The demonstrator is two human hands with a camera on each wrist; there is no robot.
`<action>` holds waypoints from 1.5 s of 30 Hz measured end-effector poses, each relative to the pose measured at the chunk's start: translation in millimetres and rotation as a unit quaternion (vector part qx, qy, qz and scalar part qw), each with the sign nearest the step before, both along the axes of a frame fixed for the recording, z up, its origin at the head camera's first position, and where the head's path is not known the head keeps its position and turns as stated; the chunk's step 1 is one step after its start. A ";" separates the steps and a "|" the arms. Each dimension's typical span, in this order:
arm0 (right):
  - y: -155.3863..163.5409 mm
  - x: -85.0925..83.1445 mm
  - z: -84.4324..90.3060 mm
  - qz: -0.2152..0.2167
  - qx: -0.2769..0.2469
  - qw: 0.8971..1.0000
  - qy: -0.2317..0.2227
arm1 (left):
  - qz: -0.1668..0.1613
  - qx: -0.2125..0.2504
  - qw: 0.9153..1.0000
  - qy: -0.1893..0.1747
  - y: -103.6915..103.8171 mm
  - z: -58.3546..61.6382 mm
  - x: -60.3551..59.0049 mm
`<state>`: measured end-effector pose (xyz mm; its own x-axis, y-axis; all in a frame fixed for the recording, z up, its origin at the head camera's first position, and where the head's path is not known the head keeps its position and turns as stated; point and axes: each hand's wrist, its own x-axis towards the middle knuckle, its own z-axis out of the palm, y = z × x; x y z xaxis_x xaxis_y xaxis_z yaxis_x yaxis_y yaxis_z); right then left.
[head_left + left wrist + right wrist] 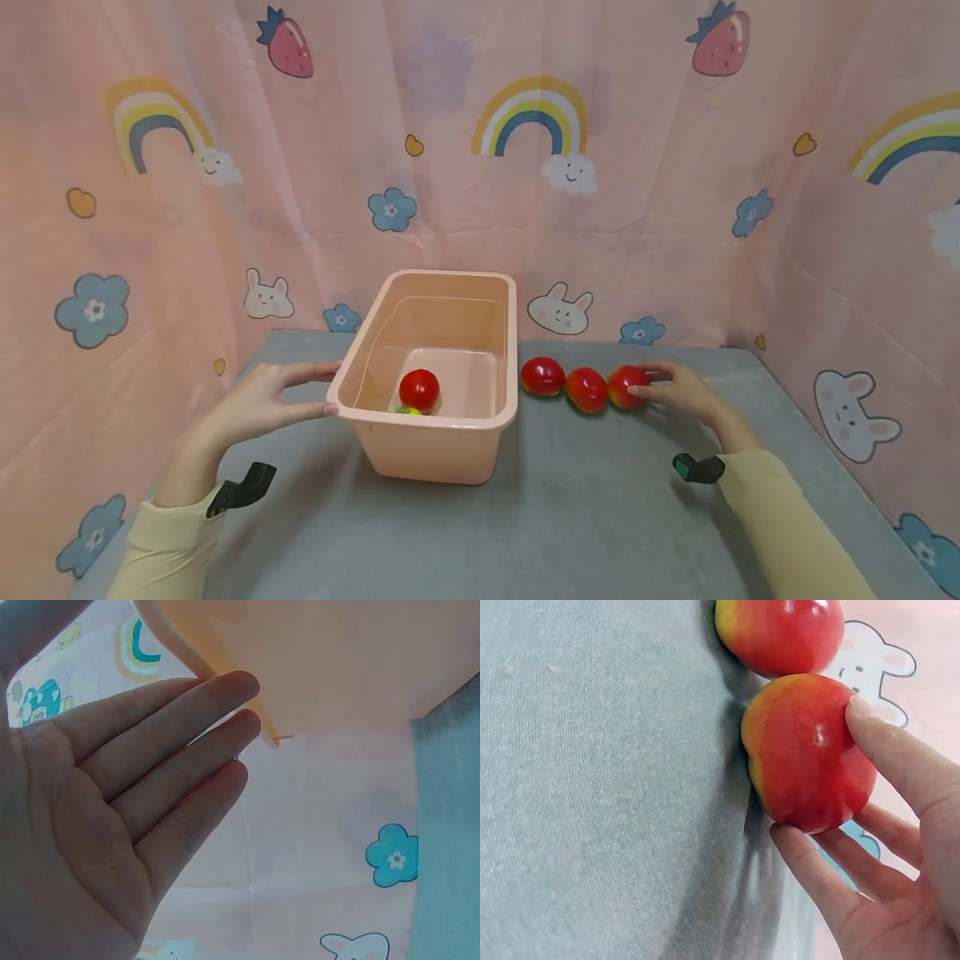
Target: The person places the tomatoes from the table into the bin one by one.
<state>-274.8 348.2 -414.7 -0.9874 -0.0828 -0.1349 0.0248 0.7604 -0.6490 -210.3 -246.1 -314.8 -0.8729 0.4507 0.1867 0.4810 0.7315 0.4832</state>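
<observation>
A pale peach plastic basin (431,450) stands on the grey cloth, with a round red fruit (419,390) inside and a yellow-green bit beside it. My left hand (258,404) touches the basin's left front rim, its fingers (191,761) straight in the left wrist view. To the right of the basin, three red apples lie in a row: a left one (542,377), a middle one (587,390) and a right one (621,386). With thumb and fingertips, my right hand (686,396) holds the right apple (810,754), which shows a yellow side.
Grey cloth (600,508) covers the table. Pink curtains (465,50) printed with rainbows, rabbits and flowers hang behind and at both sides. A black device (243,492) sits on the left wrist, and another (699,469) on the right.
</observation>
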 end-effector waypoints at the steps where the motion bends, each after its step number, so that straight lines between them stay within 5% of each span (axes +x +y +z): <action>1: 0.2 0.3 -0.3 -0.001 -0.001 1.000 0.000 | 0.000 -0.001 1.000 0.001 0.1 -0.1 -0.1; 35: 3.3 20.2 6.2 0.001 -0.011 0.999 0.050 | -0.001 0.008 1.000 -0.002 1.7 -0.2 2.2; 45: -0.8 28.4 23.4 0.002 -0.020 0.997 0.068 | 0.002 0.005 1.000 0.002 0.5 0.7 1.5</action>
